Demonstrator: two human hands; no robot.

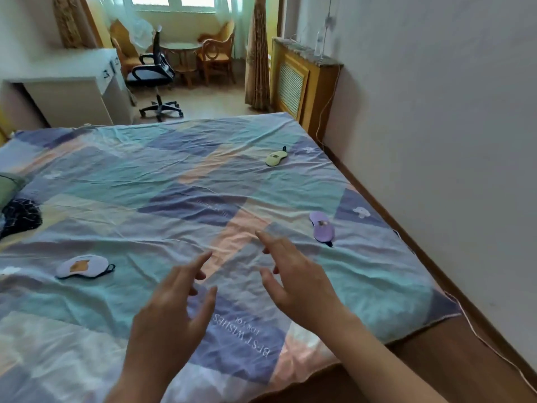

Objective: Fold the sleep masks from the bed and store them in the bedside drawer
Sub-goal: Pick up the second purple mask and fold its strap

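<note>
Three sleep masks lie flat on the patchwork bed cover (162, 181). A purple mask (322, 227) rests near the right edge, a yellow-green mask (276, 157) lies farther back, and a white mask with an orange patch (82, 266) sits at the left. My left hand (171, 312) and my right hand (299, 277) hover over the middle of the bed, fingers spread, holding nothing. The purple mask is just beyond my right fingertips, not touched. No bedside drawer is in view.
A dark patterned cloth (20, 216) and a green pillow (8, 187) lie at the bed's left edge. A wall runs along the right with a thin cable (494, 347) on the floor. Beyond the bed stand a white desk (66, 82), an office chair (155, 71) and a radiator cover (302, 85).
</note>
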